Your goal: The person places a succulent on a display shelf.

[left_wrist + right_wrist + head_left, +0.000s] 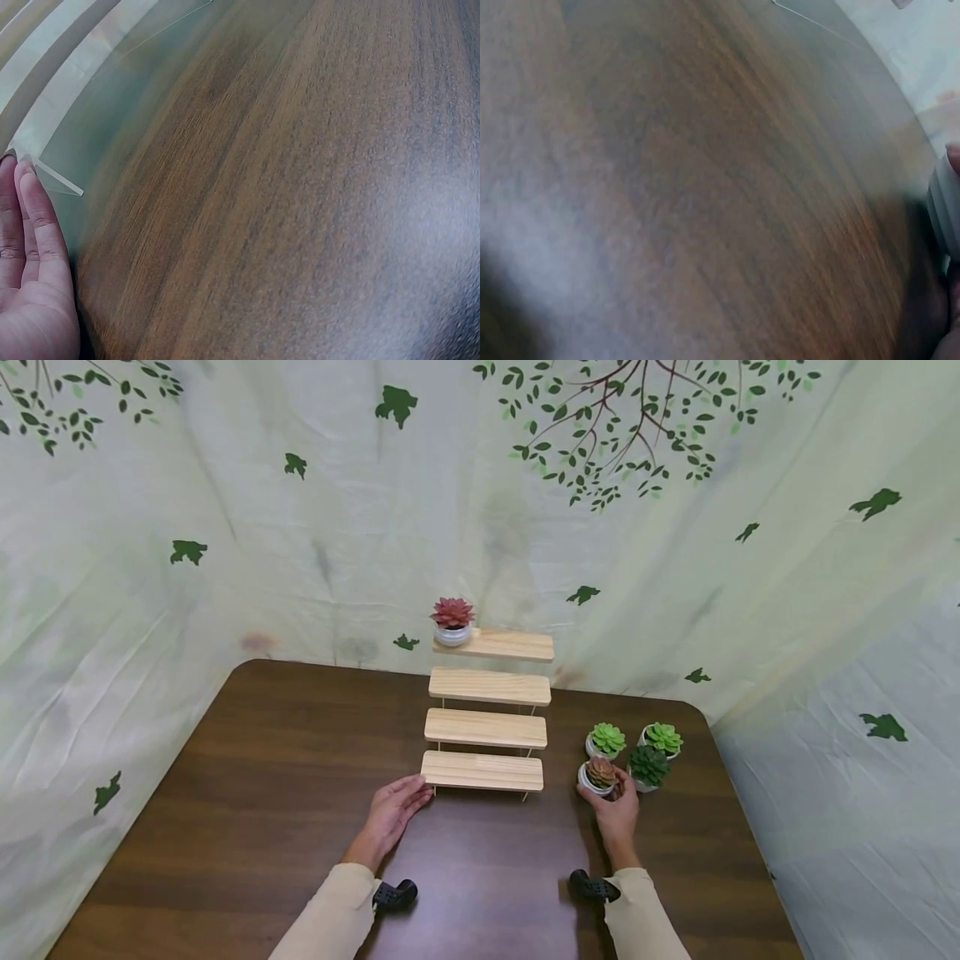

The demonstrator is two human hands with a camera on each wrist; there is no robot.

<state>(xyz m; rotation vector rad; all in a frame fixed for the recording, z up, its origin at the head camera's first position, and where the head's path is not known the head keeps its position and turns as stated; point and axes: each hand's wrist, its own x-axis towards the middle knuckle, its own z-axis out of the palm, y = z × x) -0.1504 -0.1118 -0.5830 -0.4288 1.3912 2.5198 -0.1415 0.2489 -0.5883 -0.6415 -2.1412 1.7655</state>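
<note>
A four-step wooden shelf stand [482,771] is set against the back of the table. My left hand [392,814] touches the left end of its lowest step with fairly straight fingers; in the left wrist view those fingers [37,225] lie by a clear leg of the stand. On the right, my right hand [617,814] holds a small potted brownish-red succulent [600,773] between thumb and fingers. Only part of its ribbed white pot [946,210] shows in the right wrist view. A potted pink-red succulent [453,620] sits at the left of the top step.
Close around the right hand stand a light green potted succulent [606,739], a second light green one [663,739] and a dark green one [648,766]. The brown table [300,735] meets a leaf-printed curtain [337,527] at the back and sides.
</note>
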